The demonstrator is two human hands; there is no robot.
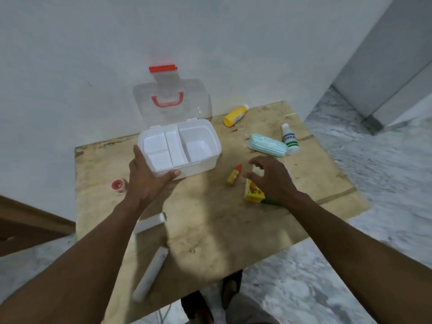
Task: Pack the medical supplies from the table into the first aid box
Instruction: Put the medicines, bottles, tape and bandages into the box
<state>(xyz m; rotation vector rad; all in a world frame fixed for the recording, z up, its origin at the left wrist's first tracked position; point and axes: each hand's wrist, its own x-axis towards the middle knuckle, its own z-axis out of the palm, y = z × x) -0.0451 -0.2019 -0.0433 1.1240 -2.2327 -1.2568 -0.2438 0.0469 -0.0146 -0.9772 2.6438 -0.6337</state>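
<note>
White plastic, the box [180, 147] stands open at the far left part of the counter [210, 220], near the far edge, its clear lid [173, 99] tipped up against the wall with a red handle and a red latch on it. Inside I see a tray with small compartments on the left and one deep bay on the right, all bare. My left hand [145, 181] grips the box's near left corner, thumb along the front wall, fingers [136, 152] on the left side. My right hand [273, 178] hovers with fingers [254, 161] spread and curled, grasping nothing, just above a yellow carton [253, 192] in the middle right. Just left of it lies a small yellow dropper [234, 175] with a red cap. Farther back lie a striped green pack [267, 145] and, touching it, a white bottle [289, 139]; a yellow bottle [235, 115] lies by the far edge. At the left edge sits a tape roll [118, 185]. Two white tubes, one [150, 223] under my left forearm and one [149, 274] near the near edge, lie on the counter.
</note>
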